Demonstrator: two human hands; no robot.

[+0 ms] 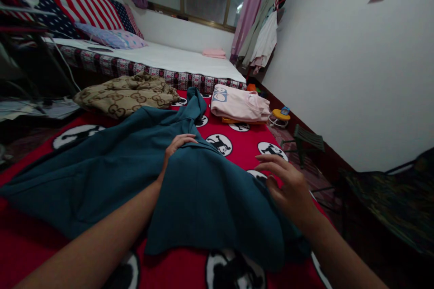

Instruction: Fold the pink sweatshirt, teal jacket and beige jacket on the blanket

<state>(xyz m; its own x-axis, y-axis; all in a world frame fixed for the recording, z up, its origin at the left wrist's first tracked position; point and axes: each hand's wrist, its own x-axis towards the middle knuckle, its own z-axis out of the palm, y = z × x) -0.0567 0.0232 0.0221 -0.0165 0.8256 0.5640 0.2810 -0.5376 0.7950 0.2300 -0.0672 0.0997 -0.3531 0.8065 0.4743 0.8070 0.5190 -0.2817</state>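
A teal long-sleeved garment (111, 153) lies spread over the red bedding, one part folded across the rest and its lower right side draping in loose folds. My left hand (179, 144) rests flat on the fold near the middle of the cloth, fingers stretched out together and gripping nothing. At the garment's right side, my right hand (286, 180) hovers with its fingers bent slightly and the thumb apart from them. Nothing shows between those fingers. Whether the right thumb touches the cloth, I cannot tell.
Red bedding (237, 144) with black-and-white figure prints lies beneath. Beyond the garment are a folded pink garment (240, 101) and a brown patterned cloth (125, 95). A white-topped bed (176, 58) stands behind. To the right are a yellow stool (280, 115) and a dark folding stool (307, 137).
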